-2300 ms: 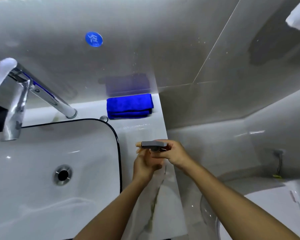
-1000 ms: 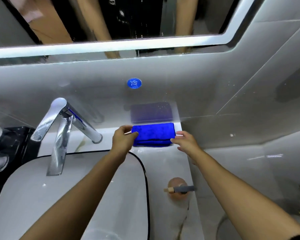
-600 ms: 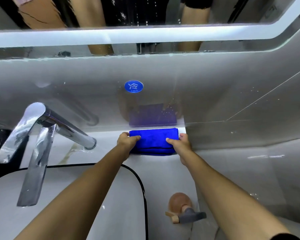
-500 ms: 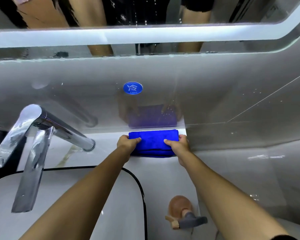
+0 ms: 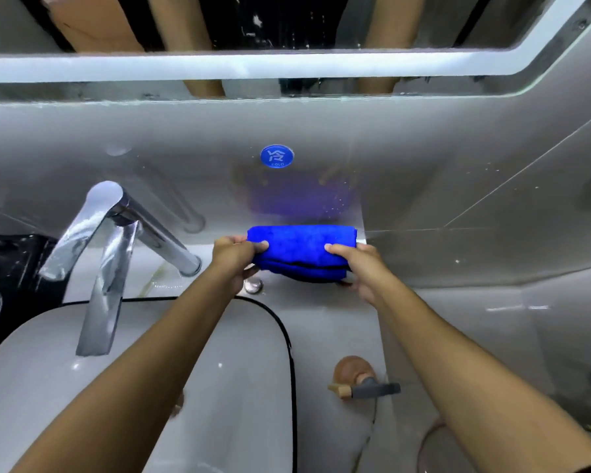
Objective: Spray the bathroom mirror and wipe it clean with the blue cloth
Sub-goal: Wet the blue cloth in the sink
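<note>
The cloth [image 5: 302, 250], which lay flat on the counter [image 5: 335, 322] half a second ago, is now lifted off it at the front, folded, and held just in front of the back wall. The left hand [image 5: 234, 259] grips its left end, thumb on top and fingers curled beneath. The right hand [image 5: 357, 268] grips the right end the same way. The spray bottle [image 5: 359, 380] stands on the counter nearer the person, between the sink [image 5: 151, 387] and the right forearm, well apart from the cloth. The mirror [image 5: 287, 25] runs along the top, with droplets on it. The tap [image 5: 116, 240] is at left, a blue sticker [image 5: 276, 156] on the wall above the cloth.
</note>
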Demonstrator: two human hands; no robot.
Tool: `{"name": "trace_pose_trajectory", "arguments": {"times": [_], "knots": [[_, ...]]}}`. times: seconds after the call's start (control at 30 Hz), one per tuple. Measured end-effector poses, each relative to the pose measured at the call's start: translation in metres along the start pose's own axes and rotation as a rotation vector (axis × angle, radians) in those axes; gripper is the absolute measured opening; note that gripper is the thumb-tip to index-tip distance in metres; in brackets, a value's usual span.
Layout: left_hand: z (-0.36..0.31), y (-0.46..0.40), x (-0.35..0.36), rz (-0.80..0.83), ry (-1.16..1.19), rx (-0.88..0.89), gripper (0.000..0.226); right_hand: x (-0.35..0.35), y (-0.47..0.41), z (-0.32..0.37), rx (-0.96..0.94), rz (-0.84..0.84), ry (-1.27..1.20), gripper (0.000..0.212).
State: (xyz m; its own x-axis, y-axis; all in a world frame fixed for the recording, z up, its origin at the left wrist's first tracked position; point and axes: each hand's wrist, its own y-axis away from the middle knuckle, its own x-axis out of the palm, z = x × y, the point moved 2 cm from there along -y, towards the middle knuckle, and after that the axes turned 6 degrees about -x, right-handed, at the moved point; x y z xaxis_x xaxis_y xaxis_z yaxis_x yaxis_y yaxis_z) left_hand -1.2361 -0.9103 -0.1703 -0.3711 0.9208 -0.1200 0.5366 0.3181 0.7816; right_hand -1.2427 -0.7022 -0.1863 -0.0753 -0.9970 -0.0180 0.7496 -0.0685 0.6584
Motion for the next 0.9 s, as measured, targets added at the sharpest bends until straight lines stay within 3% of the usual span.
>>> {"name": "trace_pose_trajectory", "arguments": {"times": [0.1,0.47,0.7,0.9], "knots": [[-0.001,0.036,-0.025,0.009,0.032,0.084,0.036,0.007,0.038,0.014,-0.005,0.088,-0.063,0.025],[0.09,0.137,-0.146,-0.074,0.092,0.101,0.038,0.061,0.157,-0.023,-0.053,0.264,0.115,0.031],[0.154,0.119,-0.229,-0.164,0.037,-0.016,0.039,0.121,0.179,-0.11,0.122,0.327,0.192,0.035],[0.203,0.077,-0.257,-0.25,-0.145,-0.119,0.045,0.15,0.17,-0.175,0.123,0.239,0.446,0.034]]}}
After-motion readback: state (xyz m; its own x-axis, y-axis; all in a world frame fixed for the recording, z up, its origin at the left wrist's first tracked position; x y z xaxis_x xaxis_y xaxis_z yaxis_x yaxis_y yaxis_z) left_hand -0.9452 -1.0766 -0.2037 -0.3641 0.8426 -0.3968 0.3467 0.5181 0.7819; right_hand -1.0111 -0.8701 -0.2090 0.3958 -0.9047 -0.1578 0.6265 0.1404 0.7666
